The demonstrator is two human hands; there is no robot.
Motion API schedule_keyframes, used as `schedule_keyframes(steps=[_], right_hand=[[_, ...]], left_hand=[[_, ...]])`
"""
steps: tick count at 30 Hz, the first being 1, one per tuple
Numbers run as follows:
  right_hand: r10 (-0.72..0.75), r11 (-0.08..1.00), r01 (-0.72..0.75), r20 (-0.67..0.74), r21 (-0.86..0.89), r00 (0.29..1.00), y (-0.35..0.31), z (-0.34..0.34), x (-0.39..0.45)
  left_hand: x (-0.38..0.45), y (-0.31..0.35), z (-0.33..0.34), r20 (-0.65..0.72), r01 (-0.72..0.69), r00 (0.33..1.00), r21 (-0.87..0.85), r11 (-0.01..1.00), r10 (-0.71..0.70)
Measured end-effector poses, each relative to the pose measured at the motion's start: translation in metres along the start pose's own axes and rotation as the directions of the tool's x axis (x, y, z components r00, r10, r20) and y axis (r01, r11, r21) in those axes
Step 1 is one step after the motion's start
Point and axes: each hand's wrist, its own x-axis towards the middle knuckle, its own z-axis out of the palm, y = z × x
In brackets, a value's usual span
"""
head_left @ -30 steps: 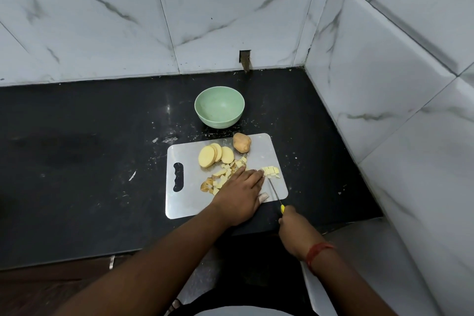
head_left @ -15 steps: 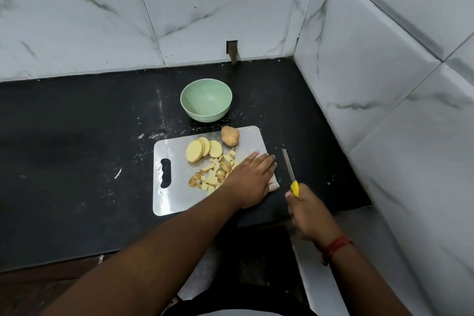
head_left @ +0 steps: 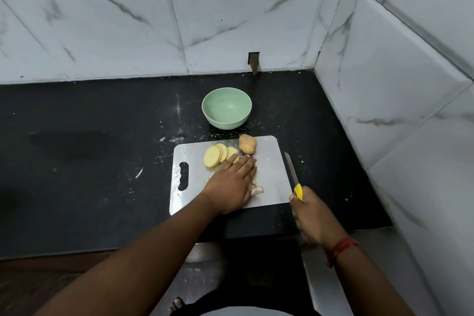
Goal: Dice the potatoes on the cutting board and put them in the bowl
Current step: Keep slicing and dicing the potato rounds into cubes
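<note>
- One metal cutting board (head_left: 269, 169) lay on a black counter (head_left: 89, 151); one green bowl (head_left: 226, 108) stood just behind it, with nothing visible inside; one knife (head_left: 292, 174) with a yellow handle was in view.
- On the board sat one unpeeled potato piece (head_left: 247, 144) at the far edge; three round potato slices (head_left: 218, 155) overlapped just left of it; the diced pieces (head_left: 257, 189) were mostly hidden, so no count was possible.
- The left hand (head_left: 230, 185) lay flat, fingers straight and together, over the diced pieces; its fingertips reached just beside the slices and the potato piece.
- The right hand (head_left: 311, 215) was curled round the knife's handle off the board's right edge; the blade pointed away from the person, beside the board.
- Half a second before, the left hand had rested nearer the board's right edge with the dice showing to its left; now it covered them; the knife stayed to the right of the board.
</note>
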Motion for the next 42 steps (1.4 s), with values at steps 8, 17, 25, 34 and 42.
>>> schedule_keyframes(steps=[8,17,25,34,42], right_hand=[[-0.028,0.999,0.028,0.018,-0.019,0.999,-0.009,0.010,0.003],[-0.103,0.995,0.102,-0.062,-0.014,0.993,-0.035,0.037,0.013],[-0.169,0.974,0.164,-0.016,-0.158,0.985,-0.045,0.065,0.037],[-0.155,0.983,0.146,-0.083,-0.109,0.984,-0.043,0.064,0.035],[-0.308,0.950,0.300,-0.093,-0.088,0.947,-0.064,0.073,0.028]], left_hand=[[-0.032,-0.049,0.000,-0.135,0.363,0.900,-0.299,0.882,-0.415],[-0.043,-0.055,0.003,0.012,0.422,0.866,-0.553,0.718,-0.500],[-0.050,-0.054,0.003,-0.011,0.403,0.816,-0.706,0.582,-0.578],[-0.054,-0.053,0.002,-0.065,0.377,0.770,-0.756,0.535,-0.635],[-0.044,-0.054,0.005,0.094,0.465,0.827,-0.669,0.581,-0.554]])
